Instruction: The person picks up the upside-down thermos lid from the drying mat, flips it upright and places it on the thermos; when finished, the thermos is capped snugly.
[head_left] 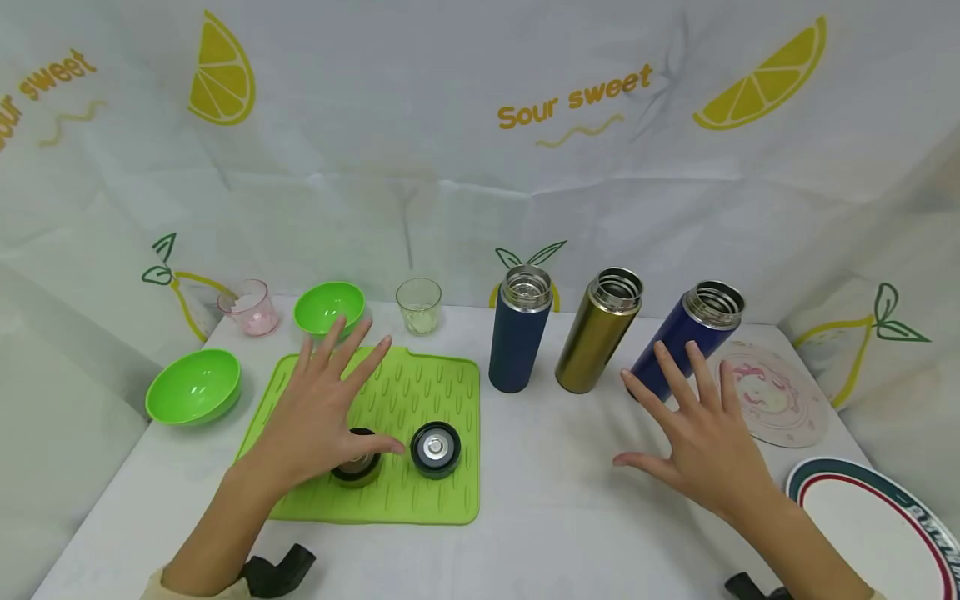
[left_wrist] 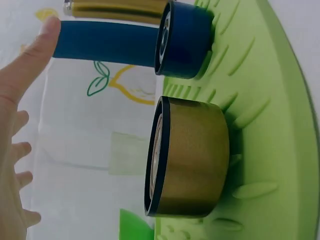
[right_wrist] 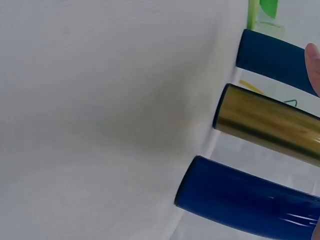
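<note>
Two bottle lids lie on the green ribbed mat [head_left: 420,392]: a gold lid [head_left: 358,468] and a dark blue lid [head_left: 436,449]. My left hand [head_left: 322,408] hovers over the gold lid with fingers spread, holding nothing. The left wrist view shows the gold lid [left_wrist: 190,157] and blue lid [left_wrist: 185,40] on the mat [left_wrist: 272,125], with my fingers [left_wrist: 17,150] apart from them. Three lidless bottles stand behind: navy [head_left: 519,329], gold [head_left: 598,331] and blue [head_left: 686,337]. My right hand [head_left: 697,433] is spread open above the table, just in front of the blue bottle [right_wrist: 245,200].
Two green bowls [head_left: 195,385] [head_left: 328,307], a pink cup [head_left: 250,307] and a clear glass [head_left: 418,305] stand at the back left. A pink patterned disc [head_left: 780,398] and a rimmed white plate [head_left: 877,521] lie at the right. A printed cloth backs the table.
</note>
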